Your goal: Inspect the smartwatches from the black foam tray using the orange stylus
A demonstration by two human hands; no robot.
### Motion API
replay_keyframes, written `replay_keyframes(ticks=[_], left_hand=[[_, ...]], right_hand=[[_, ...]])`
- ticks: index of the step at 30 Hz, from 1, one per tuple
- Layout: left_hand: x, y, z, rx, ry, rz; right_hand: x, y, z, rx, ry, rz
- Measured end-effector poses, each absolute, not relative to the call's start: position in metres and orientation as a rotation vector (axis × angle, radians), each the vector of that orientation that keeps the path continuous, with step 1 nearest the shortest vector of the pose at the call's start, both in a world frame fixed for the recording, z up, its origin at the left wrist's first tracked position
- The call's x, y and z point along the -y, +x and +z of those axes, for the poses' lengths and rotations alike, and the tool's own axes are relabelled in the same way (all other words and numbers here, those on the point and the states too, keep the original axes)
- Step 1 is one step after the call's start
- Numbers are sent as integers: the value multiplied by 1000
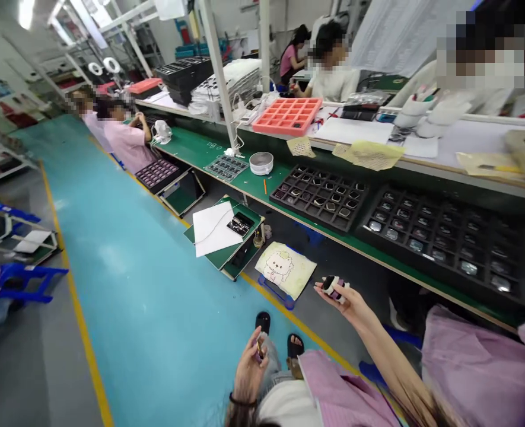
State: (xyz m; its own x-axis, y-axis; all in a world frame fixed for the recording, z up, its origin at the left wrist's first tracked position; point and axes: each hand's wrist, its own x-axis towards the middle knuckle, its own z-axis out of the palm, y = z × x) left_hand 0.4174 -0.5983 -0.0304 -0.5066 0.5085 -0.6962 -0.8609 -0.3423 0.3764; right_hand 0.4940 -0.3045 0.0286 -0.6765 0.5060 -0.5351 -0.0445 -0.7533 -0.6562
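Observation:
My right hand (350, 303) is raised in front of the bench, its fingers closed around a black-faced squarish piece (328, 283) that looks like a watch case. White and purple bits show at those fingertips; I cannot tell whether they are finger covers or part of the piece. Lower down, my left hand (250, 363), with a dark band at its wrist, pinches a small purple and gold-coloured piece (260, 349) whose kind is unclear. Nearest the right hand is a stool with a cushion (284, 270) printed with a cartoon animal.
Black compartment trays (351, 222) of watch-like cases line the green bench (191, 145). A round white tin (261, 163) and an orange tray (288, 116) are farther back. A small stand (209, 261) holds white paper. Several people sit along the bench; one in pink is close at right.

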Motion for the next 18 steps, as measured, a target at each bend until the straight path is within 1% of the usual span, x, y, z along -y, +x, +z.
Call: replay_keyframes(ticks=[5, 9, 13, 18], left_hand=[[578, 336, -24, -974, -389, 1874], [540, 292, -24, -1028, -235, 1825], [472, 287, -25, -1013, -147, 1724], [369, 324, -35, -967, -96, 1621]], right_hand=[[302, 477, 37, 810, -1043, 2308], [282, 481, 42, 706, -1040, 2218], [244, 514, 35, 651, -1015, 2118], [172, 581, 18, 626, -1037, 2048]])
